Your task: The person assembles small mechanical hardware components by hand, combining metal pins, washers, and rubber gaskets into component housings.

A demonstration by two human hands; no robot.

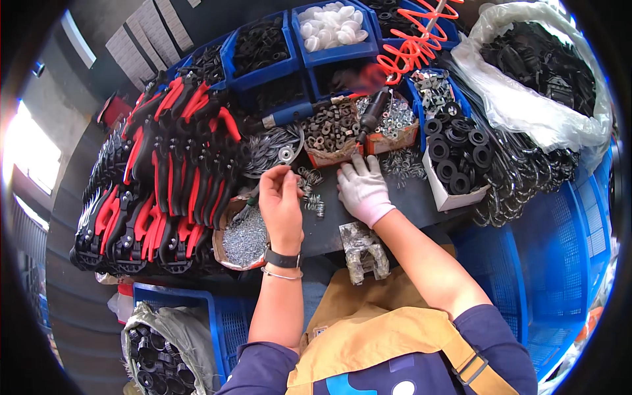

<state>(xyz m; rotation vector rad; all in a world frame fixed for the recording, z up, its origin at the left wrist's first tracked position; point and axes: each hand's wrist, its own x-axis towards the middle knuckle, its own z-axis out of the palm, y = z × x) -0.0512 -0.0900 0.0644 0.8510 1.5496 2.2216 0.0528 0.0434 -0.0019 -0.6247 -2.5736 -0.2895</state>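
Observation:
My left hand (282,205), bare and with a dark watch band at the wrist, hovers beside a dish of flat metal washers (268,150). Its thumb and fingertips come together; whatever may be between them is too small to see. Small coil springs (315,205) lie on the bench just right of it. My right hand (363,192), in a pale glove with a pink cuff, rests with fingers stretched out on the dark bench. Its fingertips reach the front of a carton of dark nuts (329,128). Below that hand, a worn metal fixture (362,251) sits at the bench's near edge.
Red-and-black clamps (171,164) are piled at left, near a carton of tiny metal pieces (243,238). A black power driver (374,110) hangs by a red coiled hose (415,36). Behind stand blue bins (263,69). Black rings (454,155) and bent rods (526,168) lie right.

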